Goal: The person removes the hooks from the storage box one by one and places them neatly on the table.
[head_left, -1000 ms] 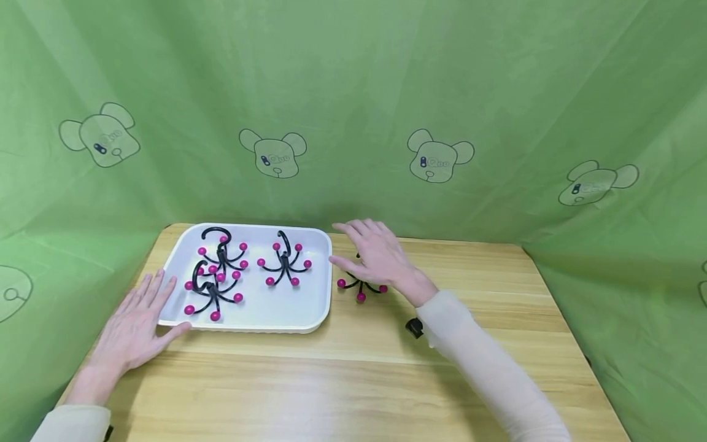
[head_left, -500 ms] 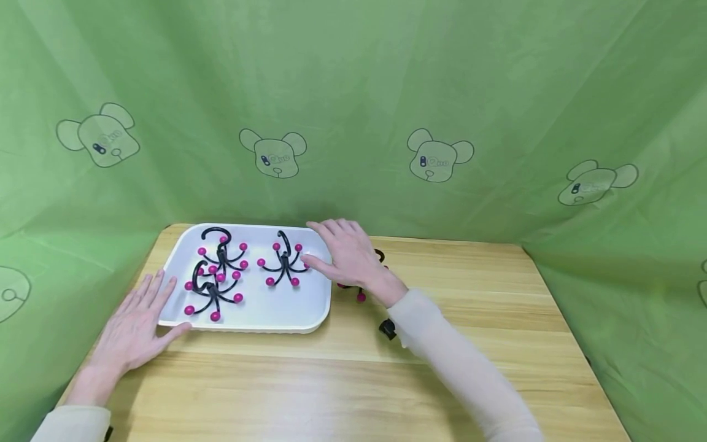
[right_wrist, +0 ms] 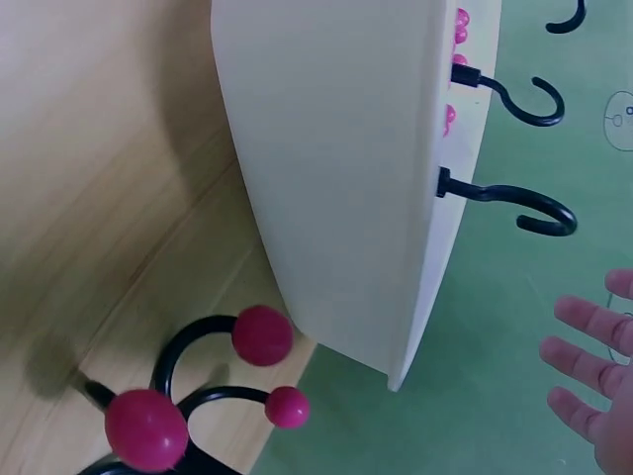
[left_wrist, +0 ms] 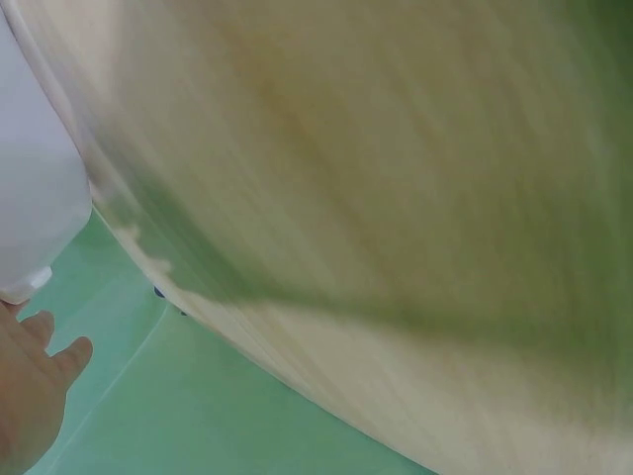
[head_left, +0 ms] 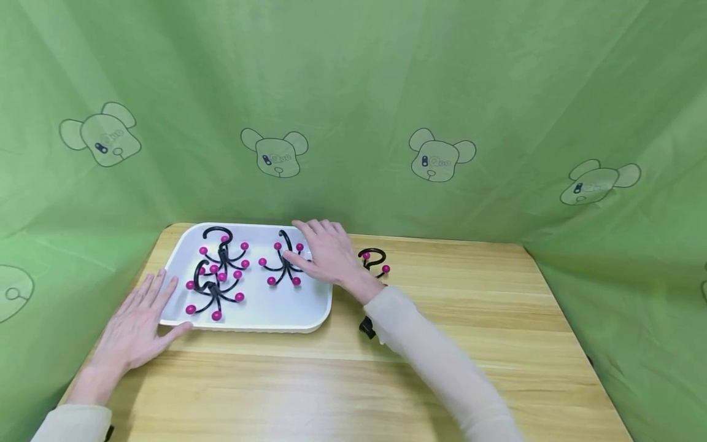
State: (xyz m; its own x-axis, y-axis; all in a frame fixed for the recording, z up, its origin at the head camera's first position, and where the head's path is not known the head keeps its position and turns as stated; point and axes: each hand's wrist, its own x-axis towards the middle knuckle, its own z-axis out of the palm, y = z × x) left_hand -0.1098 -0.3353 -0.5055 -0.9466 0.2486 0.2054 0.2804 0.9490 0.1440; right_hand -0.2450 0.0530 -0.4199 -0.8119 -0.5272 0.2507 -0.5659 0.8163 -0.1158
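Observation:
My left hand (head_left: 135,325) lies with spread, straight fingers along the left end of a white tray (head_left: 276,313), thumb at its front rim. My right hand (head_left: 326,252) is above the tray's right end, beside a black multi-arm hanger (head_left: 285,261) with pink ball tips and a curved top hook. In the right wrist view the fingers (right_wrist: 584,371) are extended, apart from the hook (right_wrist: 514,198) rising over the rim. Two more such hangers, a rear one (head_left: 223,252) and a front one (head_left: 212,291), overlap in the tray's left half.
Another hanger (head_left: 372,258) stands on the wooden table (head_left: 386,380) right of the tray, partly hidden by my right wrist; the right wrist view shows its pink balls (right_wrist: 146,430) up close. A green curtain (head_left: 353,110) rises behind the table and along both sides.
My right hand has moved left, from over the hanger on the table to above the tray's right end. My left hand, the tray and the hangers have stayed in place.

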